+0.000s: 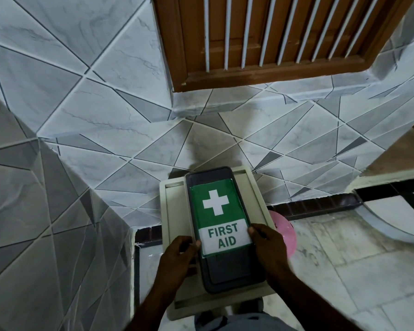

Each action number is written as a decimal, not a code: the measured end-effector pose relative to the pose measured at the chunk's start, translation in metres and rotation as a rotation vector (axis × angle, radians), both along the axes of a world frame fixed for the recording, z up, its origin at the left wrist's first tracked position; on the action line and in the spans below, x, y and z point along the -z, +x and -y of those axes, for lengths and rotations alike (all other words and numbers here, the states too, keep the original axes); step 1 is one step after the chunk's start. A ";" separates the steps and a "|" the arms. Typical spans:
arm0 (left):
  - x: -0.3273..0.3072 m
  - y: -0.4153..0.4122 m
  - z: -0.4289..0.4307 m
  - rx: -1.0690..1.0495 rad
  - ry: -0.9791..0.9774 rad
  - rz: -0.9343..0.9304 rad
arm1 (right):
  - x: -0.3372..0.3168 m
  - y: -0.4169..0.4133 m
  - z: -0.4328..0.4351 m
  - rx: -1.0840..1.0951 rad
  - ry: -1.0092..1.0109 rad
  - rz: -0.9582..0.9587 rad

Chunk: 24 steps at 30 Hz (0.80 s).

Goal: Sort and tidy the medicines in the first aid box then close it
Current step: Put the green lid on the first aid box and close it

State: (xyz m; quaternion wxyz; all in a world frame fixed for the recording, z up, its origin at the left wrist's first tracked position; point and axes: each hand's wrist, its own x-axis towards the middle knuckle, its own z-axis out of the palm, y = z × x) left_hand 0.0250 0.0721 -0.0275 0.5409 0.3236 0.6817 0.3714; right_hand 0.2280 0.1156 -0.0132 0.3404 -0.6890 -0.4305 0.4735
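my left hand (179, 253) is curled against the left long side of the first aid box (225, 231), thumb tip touching the edge of its label (221, 215), the other fingers folded in toward the palm along the box wall. my right hand (268, 244) grasps the opposite long side, thumb lying on the lid by the label's lower right corner, the rest of the fingers hidden down the far side of the box. so both hands grip the box between them.

the box is dark grey, lid shut, with a green label showing a white cross and the words first aid. it lies flat on a cream plastic stool (175, 206), running lengthwise from the near edge toward the far edge, a little right of the stool's middle.

a pink round object (285, 228) shows on the floor just past the stool's right edge, partly hidden by my right hand. grey tiled walls (93, 103) rise behind, with a brown barred window (261, 37) above.
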 end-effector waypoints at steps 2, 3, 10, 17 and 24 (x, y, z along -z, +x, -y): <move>0.002 0.000 0.000 0.001 0.007 -0.011 | -0.004 0.000 0.002 -0.008 0.034 -0.010; 0.002 0.000 0.001 -0.001 0.012 -0.019 | -0.005 0.000 0.003 -0.013 0.048 -0.008; 0.004 0.003 0.004 0.041 0.055 -0.120 | 0.000 0.000 0.005 -0.020 0.090 0.015; 0.006 0.007 0.008 0.101 0.131 -0.260 | 0.011 -0.001 0.008 -0.009 0.144 0.051; 0.008 0.008 0.007 0.074 0.166 -0.272 | 0.012 -0.005 -0.002 -0.063 0.146 0.132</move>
